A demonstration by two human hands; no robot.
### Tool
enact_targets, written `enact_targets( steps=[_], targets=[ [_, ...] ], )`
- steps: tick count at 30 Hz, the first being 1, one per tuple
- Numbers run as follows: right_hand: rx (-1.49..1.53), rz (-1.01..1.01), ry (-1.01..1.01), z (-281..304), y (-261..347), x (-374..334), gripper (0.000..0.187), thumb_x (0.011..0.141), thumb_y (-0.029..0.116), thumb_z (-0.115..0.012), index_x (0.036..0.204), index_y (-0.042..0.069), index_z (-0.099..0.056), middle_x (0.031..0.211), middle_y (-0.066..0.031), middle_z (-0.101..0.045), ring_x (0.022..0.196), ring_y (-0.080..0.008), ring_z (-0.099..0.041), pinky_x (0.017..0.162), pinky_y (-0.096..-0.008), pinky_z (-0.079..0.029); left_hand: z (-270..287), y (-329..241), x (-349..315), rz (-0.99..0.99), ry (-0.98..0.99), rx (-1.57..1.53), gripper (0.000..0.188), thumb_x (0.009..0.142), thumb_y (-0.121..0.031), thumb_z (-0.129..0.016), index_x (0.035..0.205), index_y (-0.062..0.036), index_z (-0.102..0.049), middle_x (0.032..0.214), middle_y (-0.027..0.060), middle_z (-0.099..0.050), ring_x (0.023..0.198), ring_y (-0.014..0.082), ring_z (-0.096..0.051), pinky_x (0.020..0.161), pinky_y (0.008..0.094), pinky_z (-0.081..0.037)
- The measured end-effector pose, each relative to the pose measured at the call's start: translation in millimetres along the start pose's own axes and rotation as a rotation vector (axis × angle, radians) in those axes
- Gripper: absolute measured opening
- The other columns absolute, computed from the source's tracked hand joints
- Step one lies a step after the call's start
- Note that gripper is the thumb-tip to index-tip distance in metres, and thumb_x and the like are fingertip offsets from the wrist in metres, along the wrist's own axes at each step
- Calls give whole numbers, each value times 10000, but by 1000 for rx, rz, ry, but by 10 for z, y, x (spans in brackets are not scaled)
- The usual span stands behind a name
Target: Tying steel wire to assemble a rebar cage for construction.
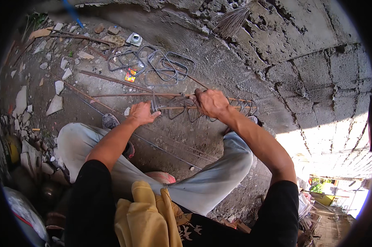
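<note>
Ahead of my folded legs lies a narrow cage of rusty reinforcing bars [132, 95] with several bent steel stirrups [178, 112] around them. My left hand [141, 113] is closed on stirrups bunched near the middle of the bars, its thumb pointing right. Further right, my right hand [212, 103] is closed over the cage, at the end of a thin rusty rod [196, 80] that slants up to the left. My fingers hide exactly what they grip there. Beyond the cage rests a loose pile of bent stirrups [169, 68].
Broken stone and rubble [55, 105] cover the ground at left. A rough block wall [313, 90] rises at the far right. Long thin rods [169, 149] cross the dirt by my legs. A yellow cloth [147, 218] hangs at my front. A colourful wrapper [130, 75] lies near the pile.
</note>
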State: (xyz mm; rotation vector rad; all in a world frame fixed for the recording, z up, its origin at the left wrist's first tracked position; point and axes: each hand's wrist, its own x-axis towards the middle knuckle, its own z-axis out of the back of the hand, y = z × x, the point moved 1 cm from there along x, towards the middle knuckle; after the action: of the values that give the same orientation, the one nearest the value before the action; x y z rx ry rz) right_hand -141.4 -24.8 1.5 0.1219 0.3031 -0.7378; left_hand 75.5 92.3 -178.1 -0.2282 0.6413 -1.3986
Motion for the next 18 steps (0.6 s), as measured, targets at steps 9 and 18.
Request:
enact_targets(
  steps=[9,18],
  targets=[
    [260,-269,737,-650,-324,-32,258,797,203,-573,793,-49,-626,786,-204,-664,609,-312,-654,582,-423,-510,24,-10,46,-40,5,5,641,790,-526,-648,1089,34,-562,887,255,-661,880,424,-640,795,492,-500],
    [-719,-13,311,-1154,-57,-360,211,860,193,-561,997,95,-689,849,-108,-682,771,-282,-662,601,-398,-503,-60,-45,60,-7,15,49,587,800,-507,-648,1066,10,-565,910,231,-667,893,398,-645,807,479,-487]
  ],
)
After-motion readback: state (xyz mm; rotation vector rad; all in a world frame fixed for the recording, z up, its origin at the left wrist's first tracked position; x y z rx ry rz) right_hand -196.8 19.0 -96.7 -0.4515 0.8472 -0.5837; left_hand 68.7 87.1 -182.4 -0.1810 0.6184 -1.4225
